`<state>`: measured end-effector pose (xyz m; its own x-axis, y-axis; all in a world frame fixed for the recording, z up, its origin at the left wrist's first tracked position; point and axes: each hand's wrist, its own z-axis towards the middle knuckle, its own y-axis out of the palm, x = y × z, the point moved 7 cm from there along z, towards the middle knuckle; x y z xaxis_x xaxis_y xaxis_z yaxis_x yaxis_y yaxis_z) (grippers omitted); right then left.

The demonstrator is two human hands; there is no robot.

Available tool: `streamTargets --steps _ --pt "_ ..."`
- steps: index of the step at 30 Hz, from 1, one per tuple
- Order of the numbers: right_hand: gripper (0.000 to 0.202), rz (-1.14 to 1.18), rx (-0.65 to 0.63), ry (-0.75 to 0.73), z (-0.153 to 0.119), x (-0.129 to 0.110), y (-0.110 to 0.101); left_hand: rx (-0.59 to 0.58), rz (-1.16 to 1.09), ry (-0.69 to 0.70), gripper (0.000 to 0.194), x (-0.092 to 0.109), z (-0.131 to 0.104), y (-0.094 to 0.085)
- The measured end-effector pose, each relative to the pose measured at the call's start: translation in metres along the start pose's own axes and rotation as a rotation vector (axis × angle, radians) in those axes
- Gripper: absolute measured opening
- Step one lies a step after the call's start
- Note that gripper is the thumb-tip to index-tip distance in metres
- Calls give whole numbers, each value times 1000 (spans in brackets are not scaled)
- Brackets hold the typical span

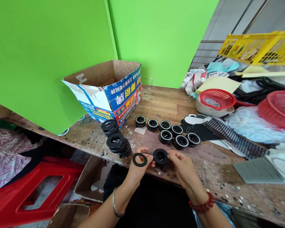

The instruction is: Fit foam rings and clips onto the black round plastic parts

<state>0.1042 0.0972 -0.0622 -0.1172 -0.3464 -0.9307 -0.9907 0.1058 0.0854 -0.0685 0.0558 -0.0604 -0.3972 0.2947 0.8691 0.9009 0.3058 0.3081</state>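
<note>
Near the table's front edge, my left hand (138, 167) pinches the left side of a round black part (160, 156) with a central hole. A flat black ring (139, 160) lies over the back of that hand, around its thumb side. The fingertips of my right hand (181, 164) are closed on the right rim of the same round part. Several round black pieces with silvery rings (180, 141) stand just beyond my hands. To the left are stacks of black round pieces (115, 142).
A blue and white cardboard box (109, 95) stands behind the stacks. On the right are black sheets (197, 126), a red basket (218, 98), grey strips (258, 169) and a yellow crate (258, 49). A red stool (38, 190) is at lower left.
</note>
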Motion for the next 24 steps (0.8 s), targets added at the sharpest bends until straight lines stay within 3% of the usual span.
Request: streamTargets --steps 24 --pt "24 -83 -39 -11 2 -6 2 12 12 10 57 0 2 0"
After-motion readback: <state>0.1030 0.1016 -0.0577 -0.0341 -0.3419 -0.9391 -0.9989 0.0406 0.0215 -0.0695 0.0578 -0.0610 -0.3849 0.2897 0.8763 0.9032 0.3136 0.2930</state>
